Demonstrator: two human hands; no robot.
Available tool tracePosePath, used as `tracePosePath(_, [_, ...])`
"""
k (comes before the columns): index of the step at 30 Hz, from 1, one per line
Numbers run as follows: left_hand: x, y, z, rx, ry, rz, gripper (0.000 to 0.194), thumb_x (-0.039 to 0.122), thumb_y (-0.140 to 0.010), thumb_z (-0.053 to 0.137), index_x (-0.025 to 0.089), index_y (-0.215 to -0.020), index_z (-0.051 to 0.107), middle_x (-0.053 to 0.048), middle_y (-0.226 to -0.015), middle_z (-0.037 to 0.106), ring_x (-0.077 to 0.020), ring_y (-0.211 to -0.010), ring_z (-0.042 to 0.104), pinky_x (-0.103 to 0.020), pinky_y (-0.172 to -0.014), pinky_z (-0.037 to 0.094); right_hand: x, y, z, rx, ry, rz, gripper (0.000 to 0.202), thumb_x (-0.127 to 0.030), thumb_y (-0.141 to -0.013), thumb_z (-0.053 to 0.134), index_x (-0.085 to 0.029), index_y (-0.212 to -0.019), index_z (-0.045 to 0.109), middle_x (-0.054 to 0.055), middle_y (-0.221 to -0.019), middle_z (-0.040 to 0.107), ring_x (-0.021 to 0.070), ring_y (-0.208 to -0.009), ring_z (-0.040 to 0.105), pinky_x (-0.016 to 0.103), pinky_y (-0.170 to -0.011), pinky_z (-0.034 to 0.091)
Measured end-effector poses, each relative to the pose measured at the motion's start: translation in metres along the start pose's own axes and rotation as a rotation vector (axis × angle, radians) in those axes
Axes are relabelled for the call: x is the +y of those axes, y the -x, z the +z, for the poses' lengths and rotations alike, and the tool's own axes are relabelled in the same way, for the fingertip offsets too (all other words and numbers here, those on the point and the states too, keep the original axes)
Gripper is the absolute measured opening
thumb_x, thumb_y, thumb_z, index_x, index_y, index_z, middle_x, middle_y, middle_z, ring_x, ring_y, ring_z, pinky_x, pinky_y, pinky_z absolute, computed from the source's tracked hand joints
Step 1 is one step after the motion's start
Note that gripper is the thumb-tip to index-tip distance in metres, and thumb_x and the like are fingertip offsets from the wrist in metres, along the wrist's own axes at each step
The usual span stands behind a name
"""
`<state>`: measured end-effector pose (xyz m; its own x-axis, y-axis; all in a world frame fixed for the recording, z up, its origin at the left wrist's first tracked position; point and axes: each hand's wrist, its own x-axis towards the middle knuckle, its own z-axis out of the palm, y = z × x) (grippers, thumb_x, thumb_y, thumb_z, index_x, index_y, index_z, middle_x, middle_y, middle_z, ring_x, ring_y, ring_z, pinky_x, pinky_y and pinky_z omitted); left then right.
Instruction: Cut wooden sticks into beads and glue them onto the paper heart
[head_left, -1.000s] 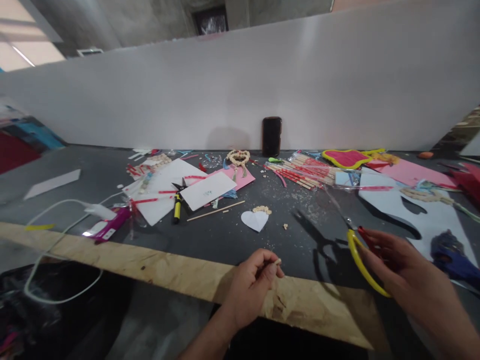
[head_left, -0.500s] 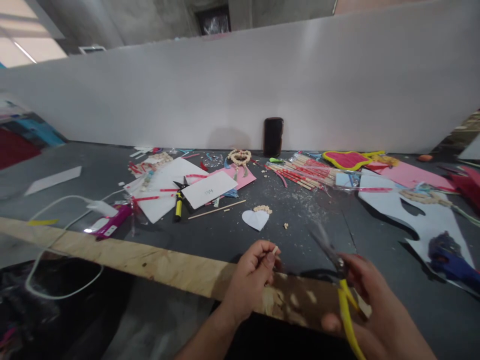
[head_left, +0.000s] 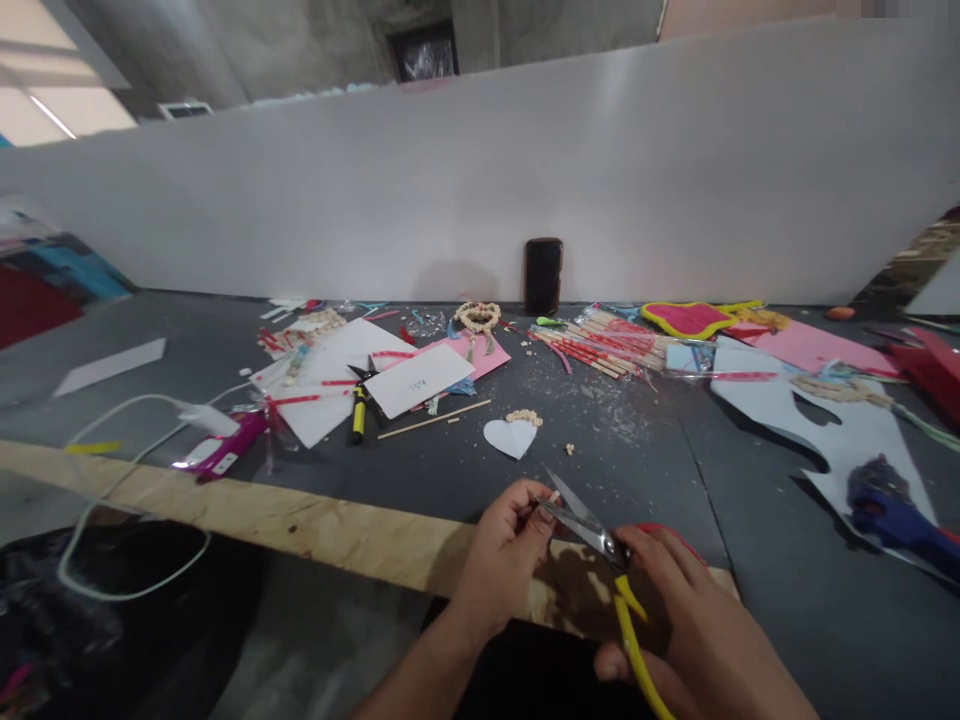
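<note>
My left hand (head_left: 504, 556) pinches a short, pale wooden stick piece (head_left: 553, 496) between thumb and fingers, just above the table's wooden front edge (head_left: 300, 522). My right hand (head_left: 690, 630) grips yellow- and red-handled scissors (head_left: 600, 545). Their blades are apart, with the tips at the stick piece beside my left fingertips. A white paper heart (head_left: 510, 437) lies on the dark tabletop just beyond my hands, with a small row of beige beads (head_left: 523, 417) at its top edge.
Behind the heart lie a long wooden skewer (head_left: 433, 420), white cards (head_left: 417, 379), black-and-yellow snips (head_left: 359, 398), bundled sticks (head_left: 600, 347) and a dark phone (head_left: 543, 275) against the white partition. A magenta glue gun (head_left: 222, 452) with white cable sits left, a blue glue gun (head_left: 892, 510) right.
My right hand has carried the scissors from the right side of the table over to my left hand. The blades now meet the stick piece. My left hand stayed nearly still.
</note>
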<state>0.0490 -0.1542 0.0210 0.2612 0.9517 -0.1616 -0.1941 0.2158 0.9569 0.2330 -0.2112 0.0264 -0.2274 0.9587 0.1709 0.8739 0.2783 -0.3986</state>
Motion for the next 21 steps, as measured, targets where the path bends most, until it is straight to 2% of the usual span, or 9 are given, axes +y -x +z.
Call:
tracePosePath(3, [-0.0023,0.0011,-0.0005,0.001,-0.008,-0.007,0.025,0.04,-0.082,0.054,0.015,-0.085,0.051,0.005,-0.061,0.046,-0.005,-0.05,0.035,-0.016,-0.047,0.029,-0.0024,-0.0006,0.0015,-0.037,-0.046,0.042,0.068,-0.049,-0.062,0.066,-0.023,-0.121,0.044,0.013,-0.112,0.055,0.0264,-0.099,0.056,0.038,-0.078,0.049])
tracePosePath(7, [-0.0059,0.0012,-0.0008,0.002,-0.029,-0.018,0.026,0.041,-0.081,0.054,0.016,-0.085,0.051,0.006,-0.058,0.04,-0.0058,-0.05,0.034,-0.017,-0.047,0.029,-0.0064,-0.0035,0.0001,-0.084,-0.086,0.059,0.069,-0.051,-0.063,0.065,-0.021,-0.122,0.044,0.013,-0.113,0.054,0.0262,-0.101,0.055,0.039,-0.081,0.048])
tracePosePath(13, [-0.0102,0.0003,-0.0034,-0.002,-0.082,0.021,0.024,0.04,-0.082,0.053,0.016,-0.087,0.054,0.004,-0.066,0.046,-0.0069,-0.056,0.037,-0.017,-0.052,0.032,-0.0035,-0.0043,0.002,-0.094,-0.056,0.06,0.069,-0.035,-0.064,0.063,-0.022,-0.128,0.039,0.012,-0.116,0.053,0.0259,-0.104,0.054,0.039,-0.083,0.047])
tracePosePath(17, [-0.0101,-0.0009,-0.0042,-0.007,-0.134,0.049,0.023,0.038,-0.083,0.051,0.016,-0.087,0.054,0.002,-0.07,0.05,-0.0082,-0.059,0.04,-0.018,-0.057,0.035,0.0013,-0.0006,0.0066,-0.081,-0.028,0.062,0.075,-0.031,-0.062,0.061,-0.021,-0.132,0.035,0.013,-0.12,0.051,0.0272,-0.107,0.053,0.04,-0.084,0.047])
tracePosePath(21, [-0.0074,-0.0004,-0.0027,0.004,-0.183,0.055,0.023,0.038,-0.083,0.051,0.016,-0.086,0.055,-0.001,-0.074,0.054,-0.0103,-0.063,0.045,-0.02,-0.059,0.037,0.0005,-0.0006,0.0054,-0.053,-0.004,0.029,0.074,-0.022,-0.06,0.057,-0.021,-0.131,0.036,0.013,-0.118,0.054,0.027,-0.106,0.054,0.039,-0.083,0.048])
